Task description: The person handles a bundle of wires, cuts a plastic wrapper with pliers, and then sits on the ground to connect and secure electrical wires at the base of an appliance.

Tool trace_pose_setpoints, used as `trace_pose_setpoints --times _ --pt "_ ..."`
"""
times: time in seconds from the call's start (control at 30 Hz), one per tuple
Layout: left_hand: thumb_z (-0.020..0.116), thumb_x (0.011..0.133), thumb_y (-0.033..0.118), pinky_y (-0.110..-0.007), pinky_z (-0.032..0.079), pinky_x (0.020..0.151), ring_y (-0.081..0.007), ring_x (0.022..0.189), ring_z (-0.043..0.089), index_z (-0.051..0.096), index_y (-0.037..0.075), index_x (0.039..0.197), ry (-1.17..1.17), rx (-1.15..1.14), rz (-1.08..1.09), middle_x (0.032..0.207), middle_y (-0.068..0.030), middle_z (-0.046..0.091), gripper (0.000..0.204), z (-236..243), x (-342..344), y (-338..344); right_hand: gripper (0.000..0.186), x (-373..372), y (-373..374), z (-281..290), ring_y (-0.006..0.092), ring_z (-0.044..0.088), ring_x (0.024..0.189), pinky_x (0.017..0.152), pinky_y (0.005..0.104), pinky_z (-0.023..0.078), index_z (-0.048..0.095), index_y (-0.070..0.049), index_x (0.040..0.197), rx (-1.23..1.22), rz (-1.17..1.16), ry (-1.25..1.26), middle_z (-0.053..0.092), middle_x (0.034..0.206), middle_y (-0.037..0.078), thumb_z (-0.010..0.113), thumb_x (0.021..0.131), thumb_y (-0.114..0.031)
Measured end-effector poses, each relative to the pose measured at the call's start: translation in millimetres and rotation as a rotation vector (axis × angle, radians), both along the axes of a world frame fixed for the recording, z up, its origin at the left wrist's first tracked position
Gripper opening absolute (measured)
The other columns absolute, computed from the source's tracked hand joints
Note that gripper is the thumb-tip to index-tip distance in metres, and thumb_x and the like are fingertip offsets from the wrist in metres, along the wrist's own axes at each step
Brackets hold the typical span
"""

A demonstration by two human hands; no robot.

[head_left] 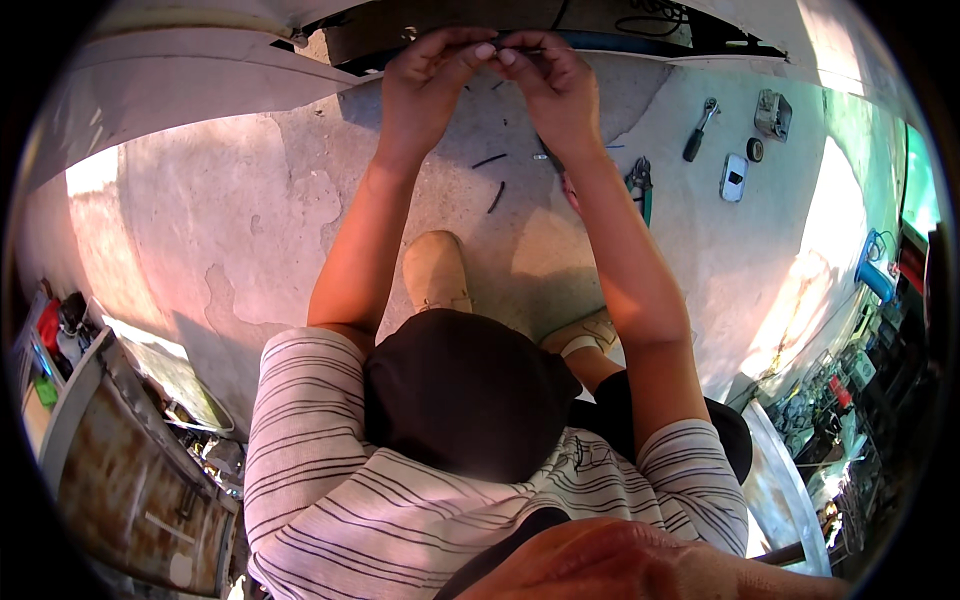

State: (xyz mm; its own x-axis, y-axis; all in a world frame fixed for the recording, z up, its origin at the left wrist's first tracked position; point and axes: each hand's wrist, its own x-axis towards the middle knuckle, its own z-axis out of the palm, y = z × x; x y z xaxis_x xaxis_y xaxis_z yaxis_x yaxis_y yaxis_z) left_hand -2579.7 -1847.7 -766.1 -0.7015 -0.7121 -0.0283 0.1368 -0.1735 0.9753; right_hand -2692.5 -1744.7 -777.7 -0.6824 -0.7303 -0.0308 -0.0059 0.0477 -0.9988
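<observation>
My left hand [425, 95] and my right hand [550, 95] meet at the top centre, pinching a thin dark wire-like piece [500, 50] beside a pale vehicle panel [190, 60] and its dark opening. Its exact form is too small to make out. On the concrete floor [250, 230] below lie short black pieces [496, 197]. Right of my hands lie green-handled cutters [641, 185], a ratchet [700, 130], a black tape roll [755, 149], a white handheld device [733, 177] and a small open box [773, 114]. A pink-handled tool [570, 195] is partly hidden by my right forearm.
My shoe [435, 265] is on the floor. A rusty metal panel [130, 480] and assorted items stand at the lower left. A blue tool [872, 275] and piled scrap [830, 410] line the right side.
</observation>
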Motion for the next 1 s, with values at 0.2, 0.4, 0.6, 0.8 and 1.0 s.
trace_pose_setpoints --times 0.2,0.4,0.6,0.8,1.0 --pt "0.068 0.092 0.01 -0.024 0.047 0.09 -0.0096 0.098 0.062 0.067 0.0 0.109 -0.026 -0.025 -0.034 0.105 -0.0047 0.07 0.019 -1.5 -2.3 5.6 0.017 -1.1 8.3 -2.8 0.0108 0.069 0.084 0.073 0.0255 0.053 0.067 -0.004 0.105 0.005 -0.004 -0.049 0.072 0.09 0.005 0.069 0.089 -0.01" --pt "0.058 0.099 0.013 -0.029 0.046 0.095 -0.0175 0.102 0.062 0.053 0.002 0.112 0.239 -0.257 0.137 0.108 -0.0123 0.067 0.017 27.1 4.7 12.2 0.025 12.5 24.8 -16.1 0.0172 0.07 0.085 0.072 0.0288 0.055 0.067 -0.007 0.11 0.109 0.012 0.168 0.069 0.097 0.009 0.07 0.085 -0.008" --pt "0.05 0.103 0.018 -0.038 0.051 0.095 -0.022 0.101 0.063 0.048 0.005 0.117 0.328 -0.164 0.037 0.107 -0.01 0.063 0.019 74.8 9.1 12.2 0.05 4.3 97.7 -24.9 0.0284 0.065 0.1 0.079 0.0395 0.054 0.056 -0.012 0.124 0.491 -0.397 0.549 0.056 0.121 0.014 0.073 0.077 -0.008" --pt "0.053 0.102 0.02 -0.034 0.052 0.091 -0.0156 0.1 0.062 0.059 0.008 0.115 0.033 0.876 -0.455 0.109 -0.0038 0.063 0.018 32.7 0.3 44.6 0.098 -13.5 208.5 -66.8 0.0405 0.053 0.118 0.095 0.0501 0.047 0.039 -0.005 0.136 1.585 -0.476 0.238 0.051 0.126 0.024 0.083 0.064 -0.056" --pt "0.054 0.101 0.021 -0.033 0.054 0.088 -0.0145 0.098 0.062 0.061 0.01 0.114 -0.015 1.107 -0.526 0.109 -0.0022 0.063 0.018 4.1 -2.9 55.2 0.091 -26.3 238.0 -73.2 0.0386 0.058 0.114 0.094 0.0486 0.049 0.049 0.003 0.125 1.545 -0.289 0.215 0.055 0.122 0.025 0.079 0.065 -0.059"
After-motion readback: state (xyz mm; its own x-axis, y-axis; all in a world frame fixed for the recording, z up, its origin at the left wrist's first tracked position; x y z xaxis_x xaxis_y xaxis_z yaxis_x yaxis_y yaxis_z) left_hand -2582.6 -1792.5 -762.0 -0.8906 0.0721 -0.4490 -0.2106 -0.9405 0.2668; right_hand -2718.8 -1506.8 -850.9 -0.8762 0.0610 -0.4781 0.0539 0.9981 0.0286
